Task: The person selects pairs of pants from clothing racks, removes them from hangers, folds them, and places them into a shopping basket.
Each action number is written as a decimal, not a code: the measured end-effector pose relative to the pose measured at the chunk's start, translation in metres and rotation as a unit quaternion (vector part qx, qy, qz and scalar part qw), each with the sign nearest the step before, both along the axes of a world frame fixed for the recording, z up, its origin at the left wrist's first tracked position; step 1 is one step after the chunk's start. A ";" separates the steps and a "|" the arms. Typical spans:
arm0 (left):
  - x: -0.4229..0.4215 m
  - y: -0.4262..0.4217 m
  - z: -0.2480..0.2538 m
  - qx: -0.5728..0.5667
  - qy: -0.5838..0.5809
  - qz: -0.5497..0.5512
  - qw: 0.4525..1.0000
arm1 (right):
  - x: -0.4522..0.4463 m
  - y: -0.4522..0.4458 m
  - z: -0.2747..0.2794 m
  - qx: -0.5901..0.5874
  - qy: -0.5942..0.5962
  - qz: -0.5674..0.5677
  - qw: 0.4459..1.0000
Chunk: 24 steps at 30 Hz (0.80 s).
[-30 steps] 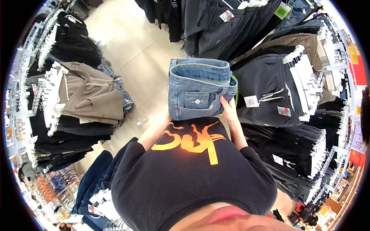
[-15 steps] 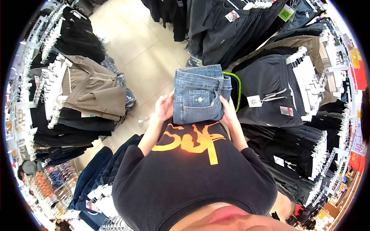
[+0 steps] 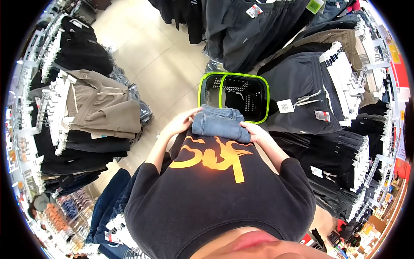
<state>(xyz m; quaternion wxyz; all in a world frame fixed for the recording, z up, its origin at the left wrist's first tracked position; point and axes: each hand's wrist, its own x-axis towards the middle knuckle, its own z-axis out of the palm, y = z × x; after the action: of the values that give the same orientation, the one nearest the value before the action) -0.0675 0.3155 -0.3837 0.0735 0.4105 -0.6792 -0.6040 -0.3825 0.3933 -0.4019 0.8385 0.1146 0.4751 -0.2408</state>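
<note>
Your folded blue jeans (image 3: 221, 125) are in the middle of the frame, in front of your black shirt (image 3: 220, 203). Your left hand (image 3: 183, 122) is closed on their left end, and your right hand (image 3: 258, 133) pinches the right end, thumb on top. The black basket (image 3: 268, 97) with the green rim shows just above them. The jeans should feel soft, a bit heavy and not slippery, and they won't break. Hold both ends, or the fold may flop open.
</note>
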 end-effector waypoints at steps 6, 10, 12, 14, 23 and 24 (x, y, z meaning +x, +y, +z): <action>-0.026 -0.011 0.034 -0.343 0.012 -0.136 0.929 | 0.001 -0.009 -0.003 -0.013 -0.035 -0.013 0.999; -0.039 -0.027 -0.027 -0.234 0.136 -0.147 0.951 | 0.000 -0.024 0.013 -0.065 -0.009 -0.102 0.993; -0.046 -0.036 -0.008 -0.037 0.141 -0.069 0.987 | -0.001 -0.037 0.041 -0.112 0.002 -0.130 0.985; -0.048 -0.055 -0.006 0.014 0.190 -0.059 0.980 | -0.007 -0.053 0.054 -0.135 -0.025 -0.144 0.980; -0.068 -0.113 -0.020 -0.011 0.196 0.081 0.977 | -0.018 -0.087 0.119 -0.244 -0.062 -0.153 0.956; -0.075 -0.112 -0.012 0.006 0.220 0.121 0.968 | -0.028 -0.082 0.122 -0.266 -0.057 -0.125 0.954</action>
<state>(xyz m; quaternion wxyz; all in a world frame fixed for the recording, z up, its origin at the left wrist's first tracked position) -0.1427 0.2031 -0.3956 0.2917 0.3469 -0.5880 -0.6699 -0.4103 0.3110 -0.2803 0.8274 -0.0408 0.3276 -0.4543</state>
